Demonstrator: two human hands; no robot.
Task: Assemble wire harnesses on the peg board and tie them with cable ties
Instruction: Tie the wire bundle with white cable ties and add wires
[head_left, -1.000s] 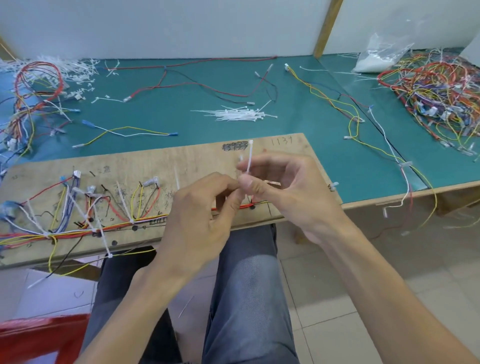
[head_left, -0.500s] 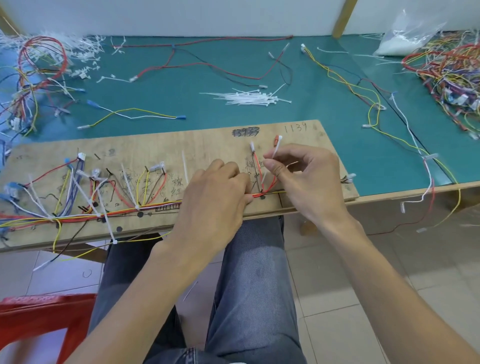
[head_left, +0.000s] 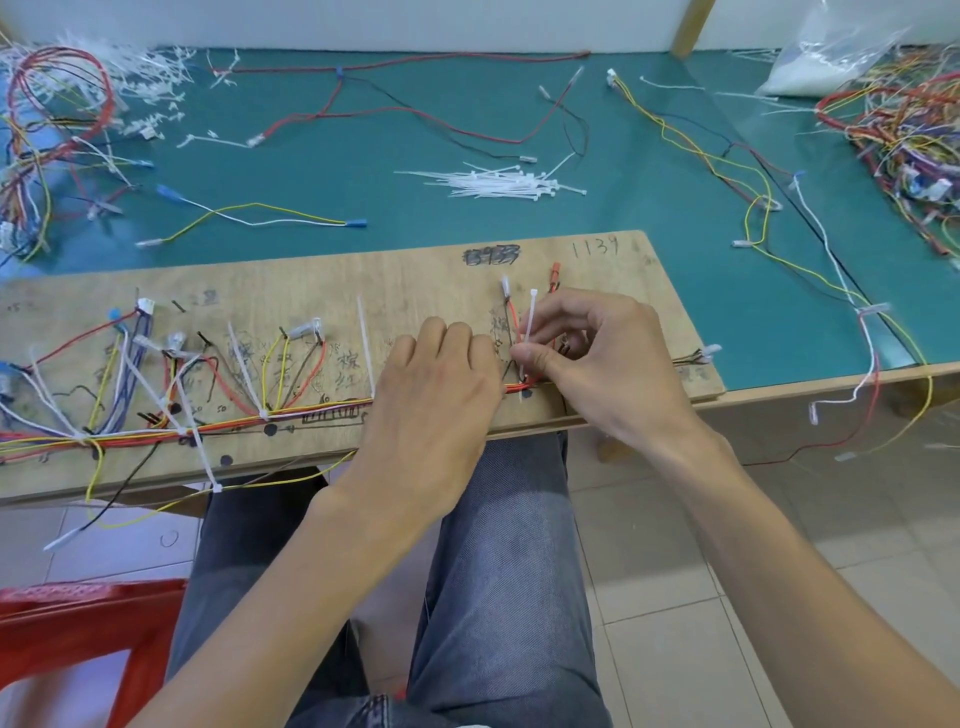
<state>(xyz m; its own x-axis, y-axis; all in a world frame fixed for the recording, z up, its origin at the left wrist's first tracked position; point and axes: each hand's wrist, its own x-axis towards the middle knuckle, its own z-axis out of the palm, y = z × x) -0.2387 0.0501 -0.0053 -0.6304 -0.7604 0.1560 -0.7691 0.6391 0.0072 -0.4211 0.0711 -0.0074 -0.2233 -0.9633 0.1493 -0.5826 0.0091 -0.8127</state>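
Observation:
A wooden peg board (head_left: 415, 280) lies across the front of the green table, with a multicoloured wire harness (head_left: 218, 423) running along its near edge and several white ties on it. My left hand (head_left: 441, 379) rests palm down on the wire bundle near the board's middle, fingers curled over it. Just to its right, my right hand (head_left: 597, 358) pinches a white cable tie (head_left: 530, 322) between thumb and forefinger; the tie stands upright beside the red and black branch wires (head_left: 511, 317). Whether the tie loops the bundle is hidden by my fingers.
A heap of loose white cable ties (head_left: 498, 183) lies on the green mat (head_left: 415, 130) behind the board. Loose wires spread over the mat, with tangled harness piles at far left (head_left: 47, 130) and far right (head_left: 904, 135). A red stool (head_left: 78, 629) is at lower left.
Both hands came down from above the board onto the wire bundle. The cable tie held up in my right hand now stands at the branch wires; my left hand flattened on the bundle.

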